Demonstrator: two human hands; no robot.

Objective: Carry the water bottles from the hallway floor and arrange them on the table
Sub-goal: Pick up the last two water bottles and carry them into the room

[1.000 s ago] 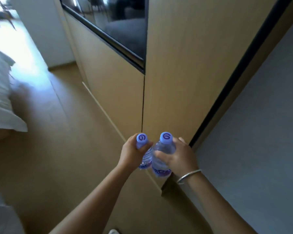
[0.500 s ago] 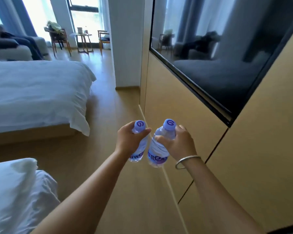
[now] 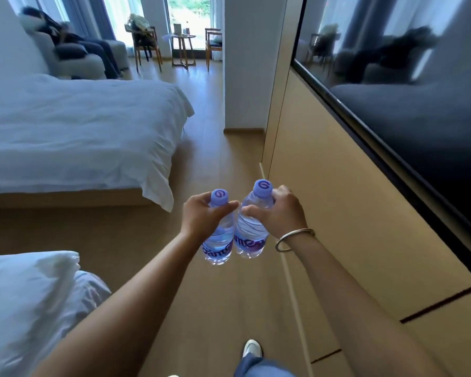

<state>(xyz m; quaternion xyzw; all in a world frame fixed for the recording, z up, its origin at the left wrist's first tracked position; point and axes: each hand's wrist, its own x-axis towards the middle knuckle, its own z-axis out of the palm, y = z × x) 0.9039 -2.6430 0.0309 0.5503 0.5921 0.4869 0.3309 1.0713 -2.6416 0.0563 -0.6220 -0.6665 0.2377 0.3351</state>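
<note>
I am holding 2 water bottles upright out in front of me above the wooden floor (image 3: 223,308). My left hand (image 3: 201,216) is gripping the left bottle (image 3: 219,240) near its neck, and my right hand (image 3: 280,213) is gripping the right bottle (image 3: 249,235). Their sides are touching. The desk (image 3: 182,39) is standing far ahead by the window.
</note>
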